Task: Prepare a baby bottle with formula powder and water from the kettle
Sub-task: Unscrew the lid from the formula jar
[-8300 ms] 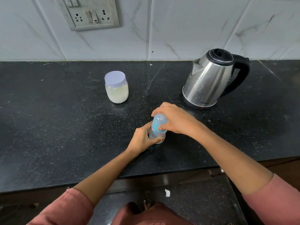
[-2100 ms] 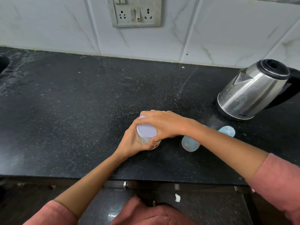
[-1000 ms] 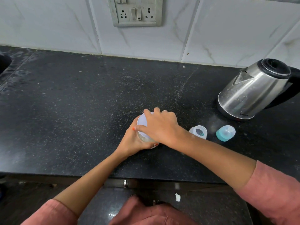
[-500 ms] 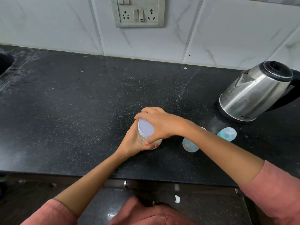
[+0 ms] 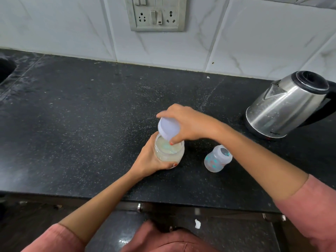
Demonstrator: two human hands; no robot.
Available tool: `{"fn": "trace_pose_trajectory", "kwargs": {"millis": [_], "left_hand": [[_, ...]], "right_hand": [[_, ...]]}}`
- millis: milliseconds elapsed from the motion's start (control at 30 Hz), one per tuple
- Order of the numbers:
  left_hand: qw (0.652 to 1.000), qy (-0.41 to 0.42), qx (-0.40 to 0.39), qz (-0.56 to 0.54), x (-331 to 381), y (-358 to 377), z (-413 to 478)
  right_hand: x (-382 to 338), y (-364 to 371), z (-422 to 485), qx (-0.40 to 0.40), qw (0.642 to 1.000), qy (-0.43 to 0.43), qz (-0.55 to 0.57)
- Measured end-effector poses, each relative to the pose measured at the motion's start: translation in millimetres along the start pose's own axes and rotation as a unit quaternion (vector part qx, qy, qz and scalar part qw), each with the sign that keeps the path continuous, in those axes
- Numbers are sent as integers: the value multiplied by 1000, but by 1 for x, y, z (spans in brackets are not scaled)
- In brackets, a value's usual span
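Observation:
A clear formula jar (image 5: 170, 151) with pale powder stands on the black counter (image 5: 81, 133), and my left hand (image 5: 151, 159) grips its side. My right hand (image 5: 189, 122) holds the jar's lilac lid (image 5: 168, 129) tilted just above the open mouth. Something teal shows inside the jar on the powder. To the right stands the small clear baby bottle (image 5: 217, 158), open-topped and with coloured dots on it, partly behind my right forearm. A steel kettle (image 5: 289, 106) with a black lid and handle stands at the back right.
A white tiled wall with a socket panel (image 5: 155, 14) runs behind the counter. A sink edge (image 5: 4, 70) shows at the far left. The counter's front edge lies close below my arms, with floor underneath.
The lid has come off the jar: my right hand has lifted it and tilted it above the mouth. My left hand keeps its grip. The teal bottle cap is now hidden behind my right arm.

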State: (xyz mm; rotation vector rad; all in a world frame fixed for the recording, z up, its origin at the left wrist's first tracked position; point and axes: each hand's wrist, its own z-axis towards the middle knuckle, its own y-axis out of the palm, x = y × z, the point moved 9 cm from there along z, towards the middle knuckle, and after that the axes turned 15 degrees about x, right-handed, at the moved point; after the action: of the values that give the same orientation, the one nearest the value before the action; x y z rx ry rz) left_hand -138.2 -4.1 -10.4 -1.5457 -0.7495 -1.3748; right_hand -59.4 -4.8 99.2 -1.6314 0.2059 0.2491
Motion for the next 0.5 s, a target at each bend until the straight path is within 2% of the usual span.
{"fn": "trace_pose_trajectory", "kwargs": {"millis": [167, 500], "left_hand": [[1000, 24, 9, 3, 7, -2, -2], [999, 37, 8, -2, 6, -2, 1]], "right_hand": [[44, -12, 37, 14, 998, 57, -11], [87, 59, 98, -46, 994, 90, -45]]}}
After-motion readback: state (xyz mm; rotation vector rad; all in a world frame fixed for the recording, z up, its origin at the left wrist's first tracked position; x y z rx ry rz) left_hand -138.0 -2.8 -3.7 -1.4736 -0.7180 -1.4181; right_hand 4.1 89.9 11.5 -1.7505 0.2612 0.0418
